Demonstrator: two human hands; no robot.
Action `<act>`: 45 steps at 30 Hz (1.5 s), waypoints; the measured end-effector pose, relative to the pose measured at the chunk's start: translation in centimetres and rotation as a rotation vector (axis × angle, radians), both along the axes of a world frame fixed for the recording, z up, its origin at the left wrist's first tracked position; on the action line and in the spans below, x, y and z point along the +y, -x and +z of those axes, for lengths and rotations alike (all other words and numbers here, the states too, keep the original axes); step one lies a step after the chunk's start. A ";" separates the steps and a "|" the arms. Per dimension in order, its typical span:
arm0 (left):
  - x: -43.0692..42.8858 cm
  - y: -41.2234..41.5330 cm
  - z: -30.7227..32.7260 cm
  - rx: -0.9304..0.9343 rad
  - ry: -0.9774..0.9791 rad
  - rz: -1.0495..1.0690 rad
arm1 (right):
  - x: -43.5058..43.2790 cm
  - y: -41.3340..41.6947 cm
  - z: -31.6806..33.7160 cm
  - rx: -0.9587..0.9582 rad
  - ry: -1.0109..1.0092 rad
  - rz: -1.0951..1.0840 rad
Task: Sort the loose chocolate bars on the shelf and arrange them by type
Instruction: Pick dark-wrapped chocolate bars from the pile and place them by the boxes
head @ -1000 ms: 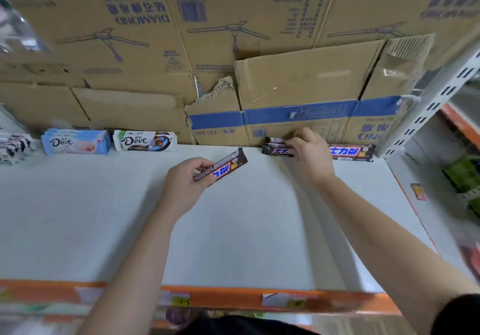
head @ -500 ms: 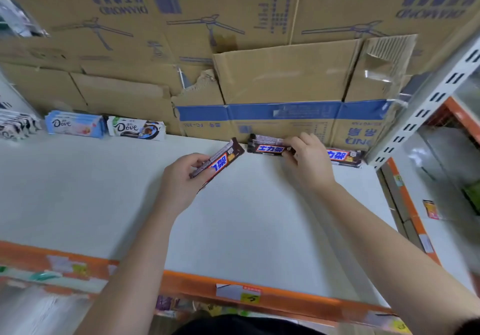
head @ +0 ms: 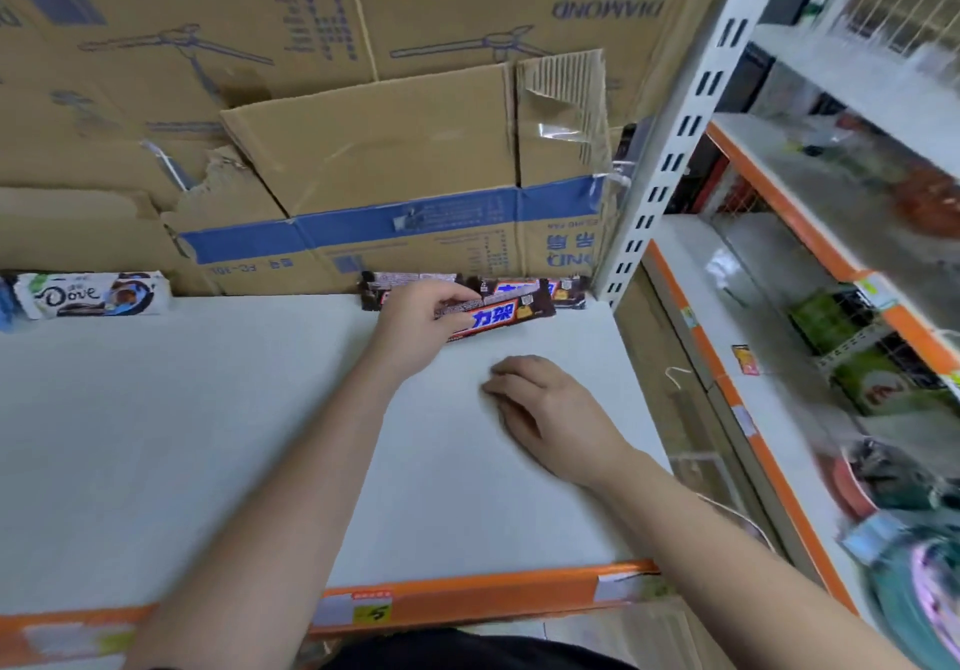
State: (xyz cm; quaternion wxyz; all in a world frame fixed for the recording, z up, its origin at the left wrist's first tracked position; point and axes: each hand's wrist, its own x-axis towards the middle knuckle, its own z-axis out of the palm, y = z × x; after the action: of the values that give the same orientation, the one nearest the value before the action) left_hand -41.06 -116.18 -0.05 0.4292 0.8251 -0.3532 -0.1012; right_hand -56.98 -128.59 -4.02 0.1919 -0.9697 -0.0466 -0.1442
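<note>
Fingers of the left hand [head: 415, 323] pinch a brown chocolate bar [head: 501, 316] by its near end, low over the white shelf [head: 208, 435], just before the row of matching bars [head: 519, 289] against the cardboard boxes [head: 395, 160]. Nearer, the right hand [head: 545, 414] holds nothing, fingers loosely curled, palm down on the shelf. Far left lies a Dove bar [head: 88, 295].

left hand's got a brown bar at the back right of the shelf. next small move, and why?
Probably set it down and let go. The left hand holds the brown bar just in front of the same-looking bars lined up against the cardboard box, so it is already at its group. The right hand is empty, resting on the shelf.
</note>
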 end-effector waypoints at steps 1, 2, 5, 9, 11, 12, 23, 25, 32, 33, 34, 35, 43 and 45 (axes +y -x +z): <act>-0.7 0.1 -0.1 -0.029 -0.006 -0.012 | -0.1 0.0 0.0 0.005 -0.010 0.001; -1.3 0.0 -0.3 -0.057 -0.020 -0.022 | -0.1 0.0 0.0 0.010 -0.018 0.001; -2.5 0.0 -0.8 -0.163 -0.075 -0.045 | -0.3 -0.1 0.1 0.023 -0.038 0.001; -3.8 0.2 -1.5 -0.266 -0.101 -0.037 | -0.5 0.0 -0.1 0.016 -0.056 0.004; -4.4 0.2 -1.6 -0.337 -0.125 -0.021 | -0.4 -0.1 0.0 0.013 -0.063 0.001; -4.7 0.2 -1.7 -0.385 -0.139 -0.014 | -0.4 -0.1 0.0 0.013 -0.064 0.000; -6.8 -1.1 -2.2 -0.561 -0.172 0.017 | -0.5 -0.1 -0.1 0.017 -0.089 0.007; -7.0 -1.1 -2.2 -0.597 -0.214 0.028 | -0.5 -0.1 -0.1 0.019 -0.094 0.003; -4.7 -0.6 -2.2 -0.630 -0.229 0.087 | -0.6 -0.2 0.1 0.036 -0.093 -0.002; -3.6 -0.6 -2.2 -0.622 -0.207 0.097 | -0.5 -0.4 0.3 0.036 -0.086 0.003; -2.4 -0.5 -2.2 -0.597 -0.190 0.107 | -0.3 -0.7 0.5 0.039 -0.079 0.012; -1.1 -0.5 -2.1 -0.565 -0.183 0.112 | 0.0 -1.0 0.8 0.042 -0.077 0.027; 14.1 -0.9 -1.8 -0.460 -0.327 0.305 | 8.6 -7.3 2.9 0.008 -0.093 0.156; 18.9 -1.2 -1.8 -0.455 -0.359 0.370 | 12.1 -8.9 3.0 0.006 -0.097 0.184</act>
State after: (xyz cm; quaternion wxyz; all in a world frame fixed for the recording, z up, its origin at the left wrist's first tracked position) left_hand -39.91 -97.30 -1.89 0.1986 0.9390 -0.2607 0.1046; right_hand -48.04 -116.44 -1.00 0.2510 -0.9513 -0.1277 -0.1254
